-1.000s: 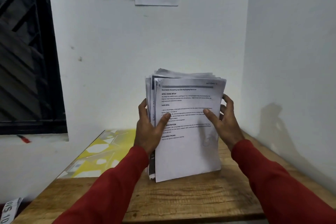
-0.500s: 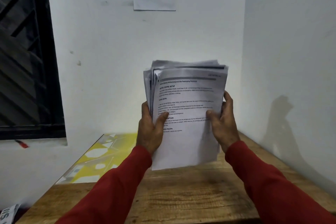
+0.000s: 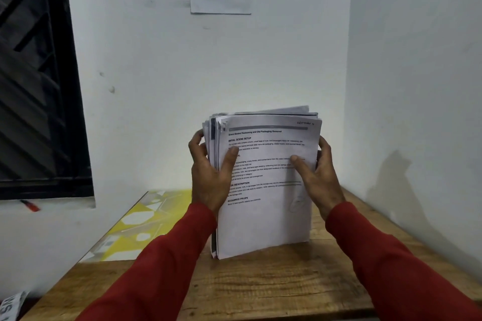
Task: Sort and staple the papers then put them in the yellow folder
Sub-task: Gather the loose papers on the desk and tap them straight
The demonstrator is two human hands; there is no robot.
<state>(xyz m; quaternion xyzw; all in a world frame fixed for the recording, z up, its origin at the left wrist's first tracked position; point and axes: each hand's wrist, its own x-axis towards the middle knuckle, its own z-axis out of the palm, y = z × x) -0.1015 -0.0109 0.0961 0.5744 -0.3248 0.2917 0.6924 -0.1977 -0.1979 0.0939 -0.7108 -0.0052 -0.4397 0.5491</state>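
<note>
On the wooden bench (image 3: 260, 292), just right of the yellow patterned folder (image 3: 135, 229), the thick stack of printed white papers (image 3: 266, 190) stands upright. Left hand (image 3: 211, 177) and right hand (image 3: 318, 177) each have their grip clamped on 1 side edge. I'd loosen slightly and tap the bottom edge to square it.

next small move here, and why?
Probably tap the paper stack on the table to square it. Both hands, left hand and right hand, grip its sides and hold it upright with the bottom edge at the wood, yet the top edges are uneven and fanned. The sheets need sorting and stapling before going in the yellow folder, which lies to the left.
</note>
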